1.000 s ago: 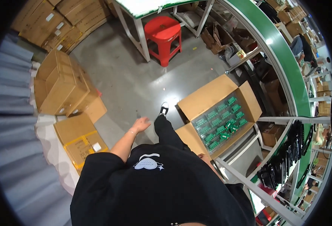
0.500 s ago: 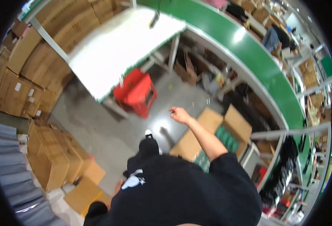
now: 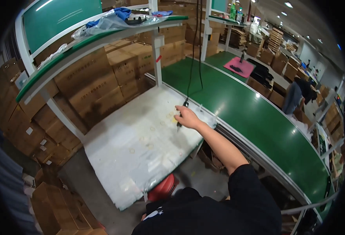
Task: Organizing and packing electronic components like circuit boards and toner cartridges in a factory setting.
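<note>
My right hand [image 3: 188,117] reaches over the far right part of a white-covered worktable [image 3: 113,156]. Its fingers are closed around a slim black corded electric screwdriver [image 3: 179,124], whose narrow tip shows below the hand. A dark cord [image 3: 190,80] runs from the tool up out of the picture. Several thin yellowish rings [image 3: 132,150] lie scattered on the table cover near the hand. Of my left hand [image 3: 143,216] only a sliver shows beside my black shirt at the lower edge; its fingers are hidden.
A green conveyor belt [image 3: 243,105] runs along the table's right side. Above the table's far left is a green-edged shelf [image 3: 98,33] with plastic bags. Stacked cartons [image 3: 90,74] stand behind. A red stool [image 3: 162,188] is partly under the near edge; open cartons [image 3: 59,207] stand lower left.
I have come closer to the worktable, and the view has risen to take in the shelf. My right hand, empty over the floor before, has taken hold of the electric screwdriver on the table.
</note>
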### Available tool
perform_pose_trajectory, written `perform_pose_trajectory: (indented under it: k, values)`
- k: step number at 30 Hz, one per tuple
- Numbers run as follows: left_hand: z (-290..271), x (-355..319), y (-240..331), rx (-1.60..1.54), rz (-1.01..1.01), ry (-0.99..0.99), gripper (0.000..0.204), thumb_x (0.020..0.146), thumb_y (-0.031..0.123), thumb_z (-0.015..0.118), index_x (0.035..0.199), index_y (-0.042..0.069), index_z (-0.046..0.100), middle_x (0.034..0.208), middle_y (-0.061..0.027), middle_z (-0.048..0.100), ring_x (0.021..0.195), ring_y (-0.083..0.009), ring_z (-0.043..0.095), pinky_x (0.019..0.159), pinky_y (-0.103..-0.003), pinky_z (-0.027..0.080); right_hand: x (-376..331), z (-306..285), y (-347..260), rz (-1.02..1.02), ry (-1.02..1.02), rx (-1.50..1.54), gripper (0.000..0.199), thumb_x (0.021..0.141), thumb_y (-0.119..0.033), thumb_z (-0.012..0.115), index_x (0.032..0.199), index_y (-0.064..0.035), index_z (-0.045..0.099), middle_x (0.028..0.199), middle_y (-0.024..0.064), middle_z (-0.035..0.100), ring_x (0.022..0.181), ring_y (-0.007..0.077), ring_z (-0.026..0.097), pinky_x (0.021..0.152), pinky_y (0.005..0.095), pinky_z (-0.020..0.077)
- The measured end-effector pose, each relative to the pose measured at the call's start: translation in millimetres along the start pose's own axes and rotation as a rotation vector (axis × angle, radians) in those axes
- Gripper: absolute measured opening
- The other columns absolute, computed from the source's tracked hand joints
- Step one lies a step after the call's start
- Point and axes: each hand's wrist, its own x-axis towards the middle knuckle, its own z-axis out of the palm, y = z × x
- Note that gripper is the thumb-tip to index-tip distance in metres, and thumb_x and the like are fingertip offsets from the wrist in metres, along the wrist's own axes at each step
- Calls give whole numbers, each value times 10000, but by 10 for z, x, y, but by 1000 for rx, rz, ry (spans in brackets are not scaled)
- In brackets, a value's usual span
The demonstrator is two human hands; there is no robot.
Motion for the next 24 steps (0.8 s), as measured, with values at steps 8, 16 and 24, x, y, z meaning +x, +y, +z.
perform_pose_trajectory:
  k: [8,16,24]
  values:
    - [-120,919,520,-63,-38,120,310,841,288,544,1003,25,575,792,-69,615,696,-169,587,608,-301,473,2790,-226,645,-7,316,-220,863,756,-428,581,1364,28,172,1418,178,227,1290,339,248,1045,416,255]
    - [-282,1566,1027,-121,-69,248,306,844,284,541,1002,25,576,799,-67,614,703,-166,585,616,-298,472,4185,-230,791,-129,619,-204,818,740,-347,631,1337,39,226,1379,241,258,1247,381,308,1021,467,272]
    - [519,914,657,-240,-220,211,301,847,281,539,1001,25,576,805,-66,614,710,-162,584,624,-295,470,4094,-144,1047,-411,646,-19,770,754,-287,615,1300,101,234,1332,282,303,1232,401,315,1010,431,301]
